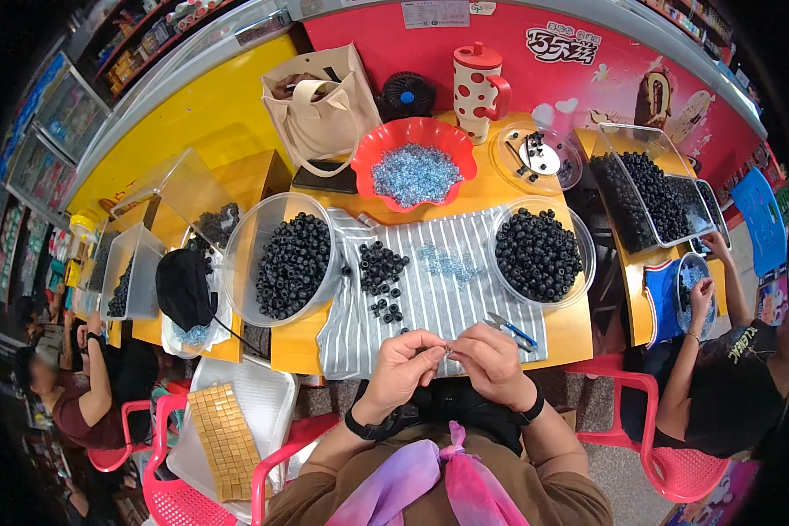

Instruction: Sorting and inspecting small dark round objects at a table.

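Head view: both hands' fingers [436, 351] pinch something tiny over striped cloth [447, 298].

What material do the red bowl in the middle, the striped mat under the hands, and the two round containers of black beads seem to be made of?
The red bowl looks like glossy moulded plastic: it has a wavy rim and bright highlights. The striped mat looks like thin woven cloth, matt, with wrinkles and a folded corner. The round containers, left and right, appear to be clear plastic, since the black beads show through the walls.

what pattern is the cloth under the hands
The cloth has thin grey and white stripes, seen best in the head view.
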Demonstrator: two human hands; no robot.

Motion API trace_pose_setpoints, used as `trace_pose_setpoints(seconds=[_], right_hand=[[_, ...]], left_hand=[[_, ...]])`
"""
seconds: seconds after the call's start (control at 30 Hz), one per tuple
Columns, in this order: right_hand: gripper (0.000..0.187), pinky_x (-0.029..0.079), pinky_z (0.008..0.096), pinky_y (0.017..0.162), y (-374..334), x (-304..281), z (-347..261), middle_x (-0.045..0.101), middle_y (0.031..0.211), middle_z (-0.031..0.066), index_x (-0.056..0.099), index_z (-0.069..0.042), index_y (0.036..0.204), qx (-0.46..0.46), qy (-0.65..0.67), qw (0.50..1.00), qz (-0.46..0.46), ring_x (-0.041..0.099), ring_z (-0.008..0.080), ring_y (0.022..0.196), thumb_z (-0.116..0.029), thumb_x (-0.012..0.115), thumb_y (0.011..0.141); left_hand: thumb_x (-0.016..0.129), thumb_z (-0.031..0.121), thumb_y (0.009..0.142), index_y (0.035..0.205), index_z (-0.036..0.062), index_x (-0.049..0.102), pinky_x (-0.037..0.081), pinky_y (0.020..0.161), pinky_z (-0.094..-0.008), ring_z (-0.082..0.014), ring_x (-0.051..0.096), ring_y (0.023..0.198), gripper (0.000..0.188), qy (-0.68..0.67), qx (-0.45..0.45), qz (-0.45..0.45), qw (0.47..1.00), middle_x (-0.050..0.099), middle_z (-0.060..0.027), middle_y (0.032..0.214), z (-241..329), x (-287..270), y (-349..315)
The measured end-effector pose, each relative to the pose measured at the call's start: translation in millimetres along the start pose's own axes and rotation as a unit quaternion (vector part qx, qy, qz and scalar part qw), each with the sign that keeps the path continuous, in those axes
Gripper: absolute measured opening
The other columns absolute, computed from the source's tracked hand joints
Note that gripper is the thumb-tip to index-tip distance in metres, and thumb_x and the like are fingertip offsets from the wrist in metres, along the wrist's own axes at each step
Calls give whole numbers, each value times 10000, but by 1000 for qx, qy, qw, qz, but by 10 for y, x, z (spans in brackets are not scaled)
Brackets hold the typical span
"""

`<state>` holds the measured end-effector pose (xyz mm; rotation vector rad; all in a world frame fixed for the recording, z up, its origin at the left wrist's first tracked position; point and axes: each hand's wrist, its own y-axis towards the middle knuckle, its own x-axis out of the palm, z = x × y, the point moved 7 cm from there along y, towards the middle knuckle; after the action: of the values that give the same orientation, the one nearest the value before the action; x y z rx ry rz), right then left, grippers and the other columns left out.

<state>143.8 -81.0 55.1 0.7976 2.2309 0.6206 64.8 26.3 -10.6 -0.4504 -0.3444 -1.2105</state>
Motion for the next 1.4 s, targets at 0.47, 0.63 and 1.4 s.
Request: trace_pose_setpoints(seconds=[0.47, 0.63, 1.4], right_hand=[[185, 459, 363, 621, 52, -15, -133, 553, 794, 114, 583, -9, 859, -72, -105, 991, -50, 577, 280, 710, 19, 645, 687], [107, 448, 360, 590, 80, -23, -42, 550, 765, 114, 588, -5, 864, 29, -19, 998, -51, 574, 287, 675, -15, 632, 767], [84, 448, 313, 560, -53, 129, 167, 567, 752, 131, 565, 27, 882, 123, 126, 984, -26, 578, 252, 628, 65, 588, 811]], left_hand=[[542, 51, 944, 967, -5, 612, 362, 480, -170, -31, 469, 552, 93, 52, 4, 6, 999, 561, 16, 721, 14, 14, -30], [542, 50, 944, 967, -2, 600, 363, 490, -170, -18, 466, 569, 81, 83, -7, 4, 997, 550, 27, 727, 19, -11, -44], [586, -5, 867, 888, -30, 617, 423, 590, -262, -114, 529, 656, 45, 287, 85, 66, 952, 579, -62, 732, 226, 5, -88]])
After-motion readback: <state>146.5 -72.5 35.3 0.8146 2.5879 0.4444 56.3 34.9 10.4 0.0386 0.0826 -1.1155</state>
